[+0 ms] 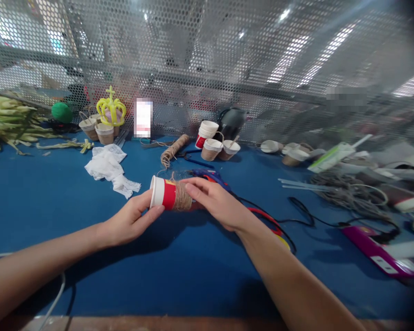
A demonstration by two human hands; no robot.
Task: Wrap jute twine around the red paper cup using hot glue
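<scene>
Paper cup [169, 194], tapered, left grip [133, 218] clasping white rim [154, 182], right grip [215, 202] clasping coarse twine [182, 198]

Head view of a bench [193, 276] with a smooth blue top. The left hand [130, 221] grips a red-and-white paper cup [169, 195], turned on its side, by its open rim; the right hand [215, 202] touches the coarse brown twine [183, 197] wound around the cup's base end. Beyond the cup lies an elongated roll of brown twine [173, 151], with a crumpled white lacy cloth [106, 165] to its left. A yellow crown-shaped ornament [105, 105] stands farther back, before a grey perforated metal screen [179, 59]. At right lies a glossy purple power strip [362, 248].
</scene>
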